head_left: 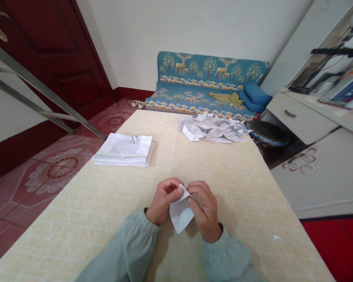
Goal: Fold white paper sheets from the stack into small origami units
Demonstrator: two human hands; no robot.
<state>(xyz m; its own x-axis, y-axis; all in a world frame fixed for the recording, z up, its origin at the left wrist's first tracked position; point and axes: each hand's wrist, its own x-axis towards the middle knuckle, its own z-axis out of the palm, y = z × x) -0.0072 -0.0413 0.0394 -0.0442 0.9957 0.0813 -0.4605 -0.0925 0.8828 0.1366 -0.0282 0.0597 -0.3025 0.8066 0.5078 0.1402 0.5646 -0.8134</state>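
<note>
Both hands hold one small folded white paper (180, 214) just above the cream table (238, 188), near its front middle. My left hand (164, 200) pinches the paper's top corner with thumb and curled fingers. My right hand (204, 209) grips the right edge, fingers closed on it. The paper's pointed lower end hangs toward me between my wrists. Pale green sleeves cover both forearms.
A neat stack of flat white sheets (123, 150) lies at the table's left edge. A loose heap of folded paper pieces (213, 128) sits at the far right. Beyond are a blue patterned sofa (208, 84), a dark red door (55, 55) and white cabinets (317, 156).
</note>
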